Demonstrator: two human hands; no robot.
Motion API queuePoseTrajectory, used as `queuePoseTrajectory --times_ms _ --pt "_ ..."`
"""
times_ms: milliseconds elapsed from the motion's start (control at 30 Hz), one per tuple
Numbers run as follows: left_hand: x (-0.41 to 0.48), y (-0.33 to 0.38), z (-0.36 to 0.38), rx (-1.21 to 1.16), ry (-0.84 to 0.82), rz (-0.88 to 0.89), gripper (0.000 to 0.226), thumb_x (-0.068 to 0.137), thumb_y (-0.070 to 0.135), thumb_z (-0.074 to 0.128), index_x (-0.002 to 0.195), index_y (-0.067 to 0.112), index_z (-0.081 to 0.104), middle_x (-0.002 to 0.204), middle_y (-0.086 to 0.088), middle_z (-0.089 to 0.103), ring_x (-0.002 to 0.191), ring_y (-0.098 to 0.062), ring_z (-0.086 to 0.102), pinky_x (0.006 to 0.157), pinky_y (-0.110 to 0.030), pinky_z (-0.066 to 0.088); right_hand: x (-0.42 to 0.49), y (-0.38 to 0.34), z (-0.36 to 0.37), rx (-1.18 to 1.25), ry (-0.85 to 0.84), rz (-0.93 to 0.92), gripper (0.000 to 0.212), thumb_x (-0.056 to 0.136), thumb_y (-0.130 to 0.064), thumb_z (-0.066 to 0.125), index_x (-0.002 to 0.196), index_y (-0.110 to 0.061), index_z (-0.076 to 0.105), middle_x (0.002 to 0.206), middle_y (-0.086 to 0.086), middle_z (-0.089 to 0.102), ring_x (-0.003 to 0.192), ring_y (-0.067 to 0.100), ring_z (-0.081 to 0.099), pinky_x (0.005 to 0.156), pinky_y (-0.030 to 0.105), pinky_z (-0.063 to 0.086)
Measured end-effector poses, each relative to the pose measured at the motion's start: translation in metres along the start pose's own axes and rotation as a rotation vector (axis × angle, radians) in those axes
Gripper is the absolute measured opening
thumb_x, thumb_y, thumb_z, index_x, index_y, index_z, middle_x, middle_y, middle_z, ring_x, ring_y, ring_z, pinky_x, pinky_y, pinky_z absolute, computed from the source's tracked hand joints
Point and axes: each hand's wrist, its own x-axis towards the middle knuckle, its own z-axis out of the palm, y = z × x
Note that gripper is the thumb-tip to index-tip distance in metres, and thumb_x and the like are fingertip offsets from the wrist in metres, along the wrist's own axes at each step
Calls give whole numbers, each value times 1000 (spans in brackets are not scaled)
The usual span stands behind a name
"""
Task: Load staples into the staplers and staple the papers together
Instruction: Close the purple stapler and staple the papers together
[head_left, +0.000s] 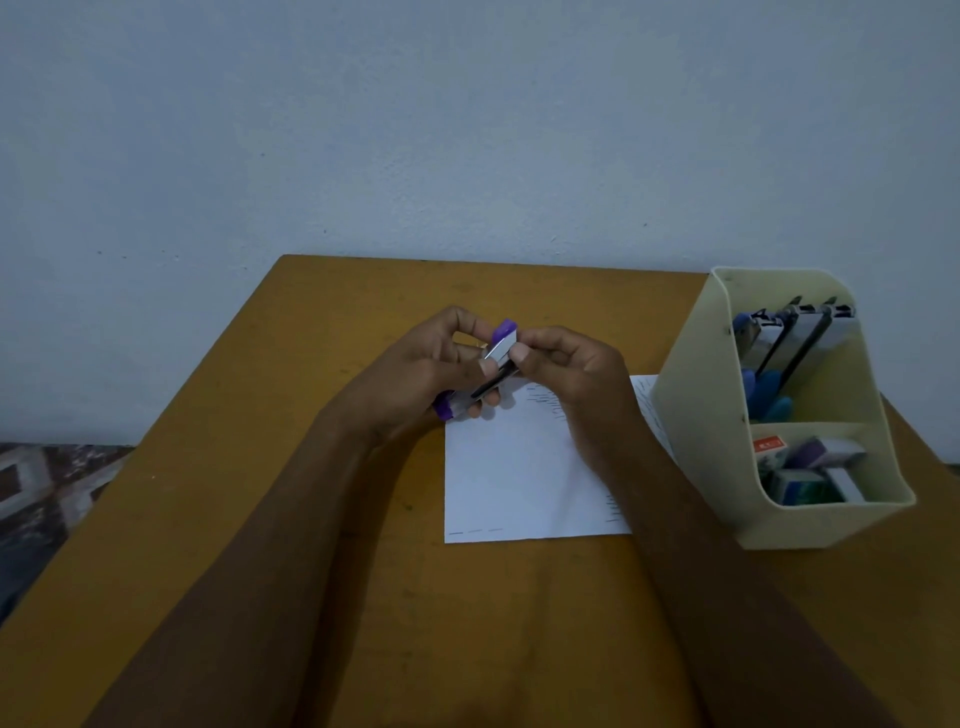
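Over the table (260, 467), above the paper's (514, 478) far left corner, the left hand (426, 364) is gripping a purple stapler (501, 345) while the right hand (566, 374) is pinching its metal front. Loading seems to be underway; next, it likely needs closing squarely.

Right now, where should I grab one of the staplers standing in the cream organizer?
Take a stapler by its upper end, from above: they stand on end, leaning, in the back compartment of the organizer, whose walls likely block the sides.
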Motion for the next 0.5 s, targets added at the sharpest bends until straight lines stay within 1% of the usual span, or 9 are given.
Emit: queuePoseTrajectory --times_ms 100,133,233,367,500 --pt "0 0 0 16 3 9 20 89 13 61 105 14 50 85 -22 68 74 -29 63 60 -30 49 1 2 -1 -31 1 12 14 84 -9 64 96 -5 70 92 13 71 90 25 65 82 33 51" --pt "-1 0 0 26 5 11 19 90 12 60 106 13 50 87 -24 68 74 -29 64 61 -30 49 1 3 -2 -35 -1 15 13 84 -8 64 95 -4 70 92 13 71 88 24 65 82 33 51" --pt "-1 2 2 52 -3 23 18 90 11 58 106 11 49 90 -29 67 74 -29 64 60 -29 49 2 3 -4 -22 -10 26 10 83 -5 63 92 -3 69 87 11 69 83 17 64 77 26 51" --pt "-1 2 2 17 -14 27 17 90 5 56 105 8 48 80 -18 69 72 -26 64 59 -29 49 1 3 -4 -4 -17 27 8 82 -9 64 86 -4 69 82 8 68 80 17 62 76 28 49" --pt "-1 3 1 45 -17 26 18 90 7 56 107 7 48 82 -18 69 74 -30 63 63 -33 50 0 4 -3 -46 -28 -1 16 79 -20 62 84 -7 69 81 8 67 80 17 60 76 31 48"
